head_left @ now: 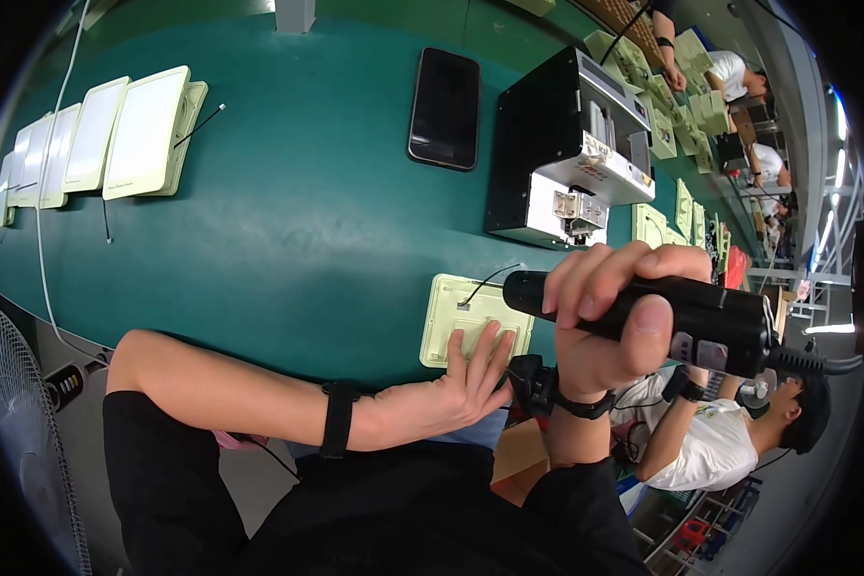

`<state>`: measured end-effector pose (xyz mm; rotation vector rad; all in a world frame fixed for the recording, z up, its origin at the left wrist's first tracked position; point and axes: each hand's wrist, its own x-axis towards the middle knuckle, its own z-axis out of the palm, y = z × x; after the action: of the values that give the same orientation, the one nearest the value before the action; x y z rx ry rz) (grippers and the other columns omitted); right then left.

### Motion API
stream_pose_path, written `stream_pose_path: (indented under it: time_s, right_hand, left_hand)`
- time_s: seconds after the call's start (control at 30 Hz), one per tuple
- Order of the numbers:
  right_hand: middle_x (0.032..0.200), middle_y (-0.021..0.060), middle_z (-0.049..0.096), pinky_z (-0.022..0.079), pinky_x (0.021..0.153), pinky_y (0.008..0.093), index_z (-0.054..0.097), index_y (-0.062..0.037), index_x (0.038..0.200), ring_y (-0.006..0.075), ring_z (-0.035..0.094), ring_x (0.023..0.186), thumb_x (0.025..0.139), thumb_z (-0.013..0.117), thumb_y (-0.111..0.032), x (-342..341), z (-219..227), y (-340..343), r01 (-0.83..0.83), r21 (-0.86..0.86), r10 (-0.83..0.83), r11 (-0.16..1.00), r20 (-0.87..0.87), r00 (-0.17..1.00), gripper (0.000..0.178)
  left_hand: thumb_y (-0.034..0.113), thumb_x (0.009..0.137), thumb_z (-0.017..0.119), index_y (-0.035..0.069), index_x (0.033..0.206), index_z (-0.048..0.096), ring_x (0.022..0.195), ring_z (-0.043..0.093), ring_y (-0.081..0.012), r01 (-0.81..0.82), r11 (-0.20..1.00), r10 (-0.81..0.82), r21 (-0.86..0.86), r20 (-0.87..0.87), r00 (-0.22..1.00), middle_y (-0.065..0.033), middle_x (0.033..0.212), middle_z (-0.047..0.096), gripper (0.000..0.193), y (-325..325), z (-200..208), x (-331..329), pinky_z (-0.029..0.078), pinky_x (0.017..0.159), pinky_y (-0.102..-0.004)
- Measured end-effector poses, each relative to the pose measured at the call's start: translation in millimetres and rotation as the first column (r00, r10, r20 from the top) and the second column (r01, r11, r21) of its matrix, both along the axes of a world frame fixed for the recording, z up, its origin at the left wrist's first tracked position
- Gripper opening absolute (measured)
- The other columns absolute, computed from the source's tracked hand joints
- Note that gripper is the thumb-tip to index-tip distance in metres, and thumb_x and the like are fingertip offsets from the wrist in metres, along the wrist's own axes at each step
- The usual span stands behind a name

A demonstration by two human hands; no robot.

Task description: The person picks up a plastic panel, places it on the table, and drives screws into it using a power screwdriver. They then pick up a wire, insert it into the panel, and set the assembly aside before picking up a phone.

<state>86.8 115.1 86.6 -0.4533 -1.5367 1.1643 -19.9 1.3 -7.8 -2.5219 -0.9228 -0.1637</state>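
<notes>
A pale green plastic panel [439, 331] lies on the table in front of me, with a short dark cable [485, 284] sticking up from its far part. Across its near right part rests my left hand [466, 379], open, its fingers spread flat on the surface. My right hand [624, 298] is wrapped round a black electric screwdriver [706, 312], held roughly level. The tool's nose points left and hangs over the panel's right side. Its tip is too dark and small to make out. From its back end a thick cord [816, 363] runs off to the right.
Several finished-looking pale panels with white faces [149, 134] overlap at the far left. A black phone [444, 108] and a black-and-silver machine [566, 144] stand beyond my hands. Co-workers sit along the right, one person in a white shirt [715, 442] close by. A fan [14, 413] is at the left.
</notes>
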Motion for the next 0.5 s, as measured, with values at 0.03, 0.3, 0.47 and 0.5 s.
stream_pose_path:
  time_s: [0.03, 0.3, 0.47, 0.5]
  right_hand:
    - [0.069, 0.0059, 0.049, 0.043, 0.047, 0.0346, 0.044, -0.0079, 0.112, 0.0176, 0.046, 0.048, 0.099, 0.059, -0.029, 0.0, -1.0, 0.3, -0.002, -0.003, 0.002, 1.0, 0.003, 1.0, 0.029]
    - [0.066, 0.0077, 0.052, 0.048, 0.047, 0.0357, 0.04, -0.0071, 0.109, 0.0172, 0.048, 0.049, 0.098, 0.07, -0.027, -8.3, -10.6, 0.9, -0.018, -0.06, 0.015, 0.998, -0.045, 0.999, 0.037]
    - [0.068, 0.0061, 0.048, 0.042, 0.044, 0.0341, 0.045, -0.0075, 0.11, 0.0171, 0.044, 0.047, 0.099, 0.061, -0.028, -10.0, -11.5, 2.8, 0.037, -0.01, -0.036, 0.999, 0.008, 0.999, 0.028]
    - [0.068, 0.0059, 0.048, 0.042, 0.044, 0.034, 0.045, -0.0077, 0.109, 0.017, 0.044, 0.047, 0.099, 0.061, -0.028, -9.7, -12.1, 3.1, 0.043, -0.008, -0.043, 0.999, 0.007, 0.999, 0.028]
  left_hand:
    - [0.035, 0.105, 0.042, 0.008, 0.121, 0.056, 0.128, 0.061, -0.047, -0.002, 1.0, 0.002, -0.003, 0.003, 1.0, -0.0261, 0.141, 0.061, 0.034, 0.2, 0.9, 0.1, 0.062, 0.085, -0.0455]
    - [0.034, 0.106, 0.043, 0.007, 0.115, 0.057, 0.128, 0.06, -0.0475, 0.004, 0.999, -0.007, -0.043, -0.054, 0.999, -0.027, 0.139, 0.062, 0.032, 1.1, 1.9, -1.5, 0.062, 0.085, -0.0467]
    - [0.034, 0.105, 0.044, 0.006, 0.116, 0.057, 0.128, 0.06, -0.0486, 0.004, 1.0, -0.005, -0.01, -0.049, 0.999, -0.0278, 0.138, 0.062, 0.033, 1.1, 1.5, -0.3, 0.062, 0.085, -0.0466]
    - [0.034, 0.105, 0.045, 0.006, 0.119, 0.057, 0.128, 0.06, -0.0488, 0.009, 1.0, -0.01, -0.009, -0.063, 0.998, -0.028, 0.138, 0.062, 0.034, 1.4, 0.2, 0.6, 0.061, 0.085, -0.0464]
